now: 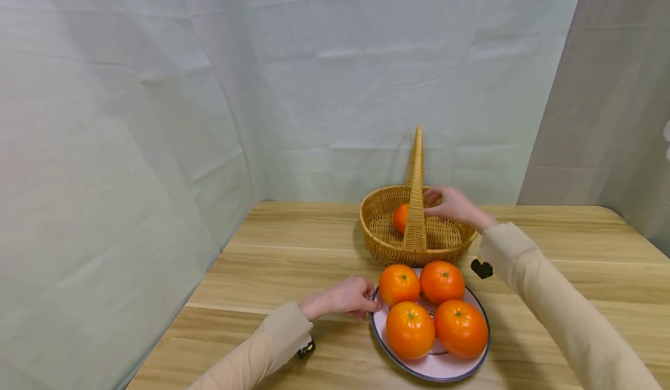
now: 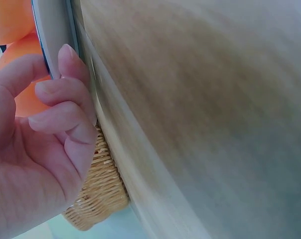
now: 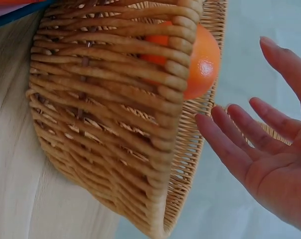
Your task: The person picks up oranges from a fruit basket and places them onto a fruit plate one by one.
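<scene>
A white plate with a dark blue rim (image 1: 439,369) bears several oranges (image 1: 410,330). My left hand (image 1: 349,297) pinches its left edge, the thumb above and curled fingers below, as the left wrist view shows. Behind the plate stands a wicker basket (image 1: 384,249) with a tall arched handle (image 1: 416,204). One orange (image 1: 401,218) lies inside it, left of the handle and partly hidden by it. Over the basket's right half reaches my right hand (image 1: 454,207). In the right wrist view its fingers are spread and hold nothing, apart from the orange (image 3: 204,64).
The wooden table (image 1: 293,233) extends to both sides of the plate and basket. A pale cloth (image 1: 366,88) hangs behind the table, and another stretch of cloth (image 1: 115,204) runs along its left side. The handle rises across the basket's middle.
</scene>
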Motion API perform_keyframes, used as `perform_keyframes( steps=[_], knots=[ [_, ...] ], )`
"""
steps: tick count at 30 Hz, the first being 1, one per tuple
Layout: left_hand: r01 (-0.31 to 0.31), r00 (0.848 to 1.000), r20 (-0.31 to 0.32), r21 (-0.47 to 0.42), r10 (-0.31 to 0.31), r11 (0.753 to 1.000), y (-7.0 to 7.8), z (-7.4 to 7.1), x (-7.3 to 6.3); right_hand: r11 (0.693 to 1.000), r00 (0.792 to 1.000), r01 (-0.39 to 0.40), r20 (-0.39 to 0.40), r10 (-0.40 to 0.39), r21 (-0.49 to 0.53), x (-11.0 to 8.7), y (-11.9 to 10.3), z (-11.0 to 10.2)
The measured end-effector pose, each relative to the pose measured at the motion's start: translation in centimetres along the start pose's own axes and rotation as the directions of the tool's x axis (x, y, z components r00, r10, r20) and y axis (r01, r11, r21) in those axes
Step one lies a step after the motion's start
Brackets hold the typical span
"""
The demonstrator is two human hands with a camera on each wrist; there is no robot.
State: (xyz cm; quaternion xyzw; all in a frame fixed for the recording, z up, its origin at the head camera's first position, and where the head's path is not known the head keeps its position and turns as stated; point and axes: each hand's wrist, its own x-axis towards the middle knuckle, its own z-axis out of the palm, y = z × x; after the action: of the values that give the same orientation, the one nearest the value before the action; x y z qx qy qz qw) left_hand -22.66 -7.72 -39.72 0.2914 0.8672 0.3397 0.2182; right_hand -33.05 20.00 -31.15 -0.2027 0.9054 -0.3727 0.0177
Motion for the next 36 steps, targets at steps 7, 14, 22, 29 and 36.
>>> perform_keyframes(
  steps=[7,14,22,29,36],
  knots=[
    [-0.009,1.0,-0.006,-0.001,0.009,1.0,0.1,0.1,-0.1,0.999,0.999,-0.039,0.033,0.039,-0.004,0.5,0.1,0.6],
    [-0.004,1.0,-0.006,-0.011,0.004,1.0,0.3,0.1,-0.1,1.0,0.999,-0.023,0.05,0.022,0.021,1.1,0.8,0.8],
    [-0.003,1.0,-0.006,-0.018,0.003,1.0,0.3,0.1,-0.2,0.997,0.995,-0.073,0.07,0.074,-0.016,1.3,0.1,1.2],
    [0.0,1.0,-0.005,-0.017,0.0,1.0,0.4,0.1,-0.3,0.994,0.99,-0.095,0.098,0.1,-0.05,2.2,0.3,1.7],
    [0.01,1.0,-0.002,-0.006,-0.01,1.0,0.6,0.0,-0.4,0.986,0.983,-0.124,0.122,0.138,-0.111,2.5,0.0,2.0]
  ],
)
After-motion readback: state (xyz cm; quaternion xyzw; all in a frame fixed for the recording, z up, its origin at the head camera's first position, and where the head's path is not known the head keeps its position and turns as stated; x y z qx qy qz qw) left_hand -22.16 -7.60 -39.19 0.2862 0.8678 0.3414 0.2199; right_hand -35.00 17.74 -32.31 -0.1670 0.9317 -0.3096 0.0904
